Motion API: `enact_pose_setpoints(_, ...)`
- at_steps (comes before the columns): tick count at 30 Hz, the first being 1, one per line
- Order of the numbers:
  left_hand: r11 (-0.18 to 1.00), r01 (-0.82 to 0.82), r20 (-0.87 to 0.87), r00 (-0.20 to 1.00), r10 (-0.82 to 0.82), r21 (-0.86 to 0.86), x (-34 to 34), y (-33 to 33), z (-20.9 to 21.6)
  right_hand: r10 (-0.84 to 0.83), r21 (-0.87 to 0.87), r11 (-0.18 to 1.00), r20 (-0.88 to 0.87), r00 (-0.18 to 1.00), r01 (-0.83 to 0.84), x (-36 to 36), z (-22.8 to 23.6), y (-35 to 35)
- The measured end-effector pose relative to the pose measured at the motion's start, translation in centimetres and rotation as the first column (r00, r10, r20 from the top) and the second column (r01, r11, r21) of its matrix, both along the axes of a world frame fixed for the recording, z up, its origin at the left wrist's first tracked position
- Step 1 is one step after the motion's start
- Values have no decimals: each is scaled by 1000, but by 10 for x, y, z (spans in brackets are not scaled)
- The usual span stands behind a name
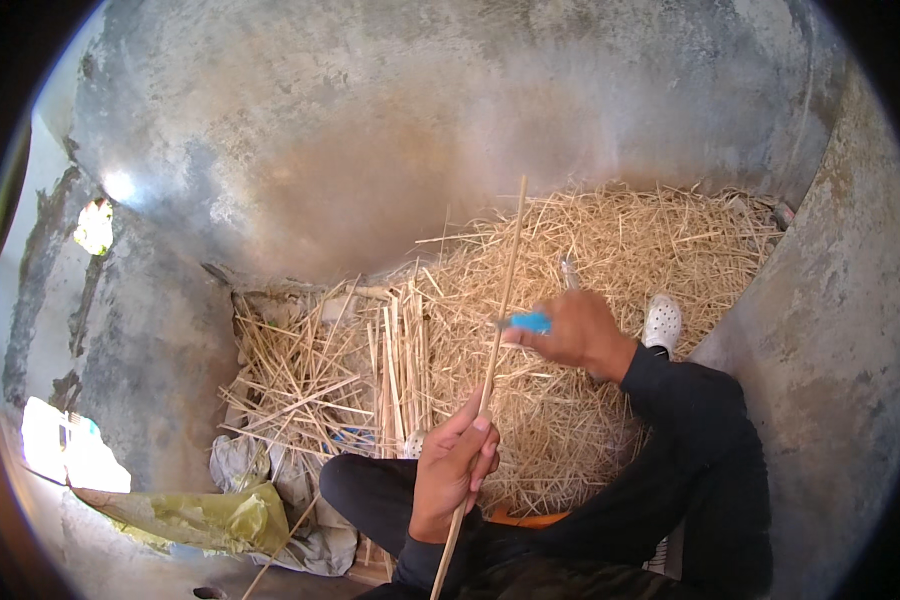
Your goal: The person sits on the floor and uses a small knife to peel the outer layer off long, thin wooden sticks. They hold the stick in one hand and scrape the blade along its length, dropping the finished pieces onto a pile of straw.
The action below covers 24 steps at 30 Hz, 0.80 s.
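Note:
A long, thin bamboo strip (511, 270) slants up and slightly right from the lower edge. My left hand (455, 465) is closed around its lower part, with the thumb lying along it. Farther up, my right hand (582, 332) grips a blue-handled tool (530, 322). The blue end reaches the strip, and a small dark part meets it there. A narrow grey, metal-looking piece (568, 270) shows just beyond the right fist; whether it belongs to the tool I cannot tell. Most of the tool is hidden inside the fist.
Pale shavings (660, 240) heap over the floor ahead and right. Loose split strips (290, 370) lie crisscrossed at left, beside several lined-up strips (400, 350). Yellowish plastic sheeting (210, 515) lies lower left. Concrete walls (370, 130) surround me. My bent legs and a white clog (662, 323) frame the work.

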<state>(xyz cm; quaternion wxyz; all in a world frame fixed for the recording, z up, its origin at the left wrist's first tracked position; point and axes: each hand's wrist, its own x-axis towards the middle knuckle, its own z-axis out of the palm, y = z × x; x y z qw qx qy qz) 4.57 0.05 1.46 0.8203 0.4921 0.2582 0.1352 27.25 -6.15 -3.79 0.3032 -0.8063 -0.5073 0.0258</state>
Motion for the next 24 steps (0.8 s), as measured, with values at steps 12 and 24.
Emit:
enact_pose_setpoints(12, 984, 38, 31, 999, -33, -173, -8, 1, -7, 117, 114, 984, 148, 982, -135, -23, -13, 0)
enact_pose_setpoints(24, 978, 11, 11, 1000, -9, -208, -23, -1, -9, 109, -112, 989, 133, 985, -94, -10, -18, 8)
